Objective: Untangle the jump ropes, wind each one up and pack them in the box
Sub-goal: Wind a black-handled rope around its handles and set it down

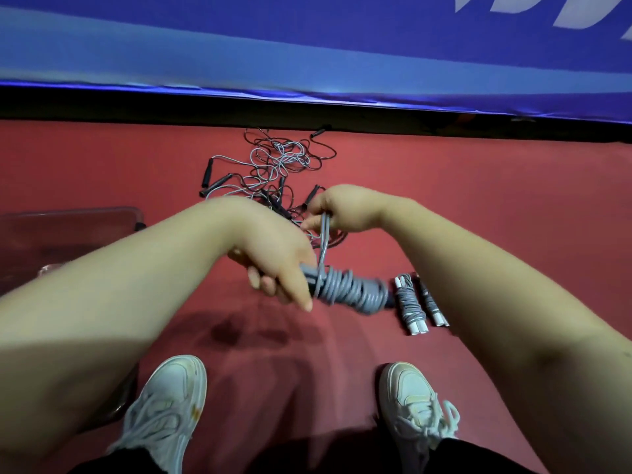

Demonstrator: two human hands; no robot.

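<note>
My left hand (273,265) grips the handles of a grey jump rope (349,290), whose cord is coiled many times around them. My right hand (342,208) pinches the last loop of that cord and holds it up above the coil. Two wound ropes with white handle ends (412,307) lie side by side on the red floor to the right of the coil. Farther away lies a tangled pile of grey and black ropes with black handles (273,165). A clear plastic box (68,230) sits at the left, partly hidden by my left forearm.
A blue padded barrier (307,56) with a black base runs across the far side. My two white sneakers (164,408) stand on the red floor (496,186) at the bottom of the view.
</note>
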